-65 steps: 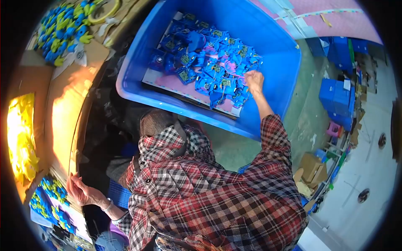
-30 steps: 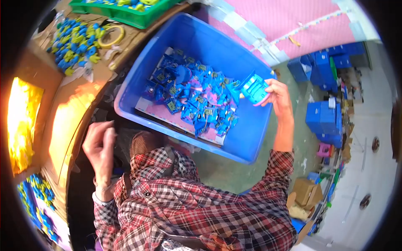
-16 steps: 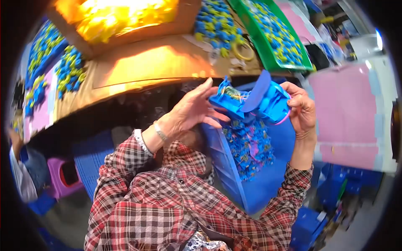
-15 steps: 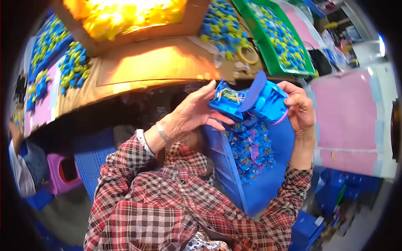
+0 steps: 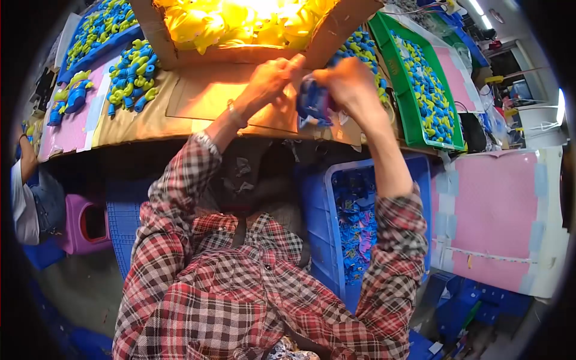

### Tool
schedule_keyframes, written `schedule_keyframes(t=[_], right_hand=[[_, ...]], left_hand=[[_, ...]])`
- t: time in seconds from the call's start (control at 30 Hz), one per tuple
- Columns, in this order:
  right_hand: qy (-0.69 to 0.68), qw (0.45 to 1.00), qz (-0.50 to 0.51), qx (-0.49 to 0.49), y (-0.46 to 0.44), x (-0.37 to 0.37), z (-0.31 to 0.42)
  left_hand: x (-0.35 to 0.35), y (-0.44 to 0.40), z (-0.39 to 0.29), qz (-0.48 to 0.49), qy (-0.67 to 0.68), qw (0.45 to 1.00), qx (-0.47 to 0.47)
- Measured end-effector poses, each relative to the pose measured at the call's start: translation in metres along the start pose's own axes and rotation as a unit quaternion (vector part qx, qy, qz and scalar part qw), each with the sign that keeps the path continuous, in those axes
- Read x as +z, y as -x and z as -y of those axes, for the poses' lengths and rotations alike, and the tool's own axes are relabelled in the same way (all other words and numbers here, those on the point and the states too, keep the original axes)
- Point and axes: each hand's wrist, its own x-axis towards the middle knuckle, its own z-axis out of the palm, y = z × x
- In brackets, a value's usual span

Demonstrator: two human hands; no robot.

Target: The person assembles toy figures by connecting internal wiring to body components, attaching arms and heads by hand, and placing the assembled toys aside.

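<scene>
A blue plastic toy housing [image 5: 314,103], smeared by motion, hangs above the front of the table. My right hand [image 5: 351,84] is closed on its upper right side. Just left of it, my left hand [image 5: 267,84] has its fingers bunched together, apart from the housing; what they pinch, if anything, I cannot make out. Beyond both hands stands a cardboard box [image 5: 240,57] of yellow plastic toy pieces [image 5: 210,27], brightly lit. Below my right forearm sits a blue bin [image 5: 318,210] holding many blue parts [image 5: 354,234].
A green tray [image 5: 399,96] of blue and yellow-green pieces lies at the right. More such pieces [image 5: 132,78] are heaped at the left, near a blue tray [image 5: 99,39]. A pink-topped table [image 5: 492,210] stands right. Another person's arm [image 5: 27,159] shows at far left, beside a pink stool [image 5: 84,225].
Both hands have moved up and away, from over the blue bin to above the table. The housing went with my right hand; my left hand has come off it and its fingers have closed.
</scene>
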Motion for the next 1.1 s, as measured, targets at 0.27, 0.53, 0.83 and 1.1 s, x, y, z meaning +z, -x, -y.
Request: schedule_keyframes(t=[0.27,0.53,0.83,1.1], right_hand=[[-0.229,0.971,0.062,0.031,-0.03,0.049,0.045],[-0.087,0.99,-0.109,0.034,0.073,0.054,-0.038],[-0.148,0.982,-0.066,-0.093,0.05,0.09,-0.05],[-0.205,0.963,-0.043,-0.172,0.029,0.109,-0.022]], left_hand=[[-0.017,0.065,0.028,-0.146,-0.056,0.977,0.148],[-0.031,0.044,0.009,-0.111,-0.006,0.994,-0.017],[-0.05,0.018,0.002,0.014,0.092,0.995,-0.026],[-0.095,0.057,0.018,-0.032,0.107,0.992,-0.057]])
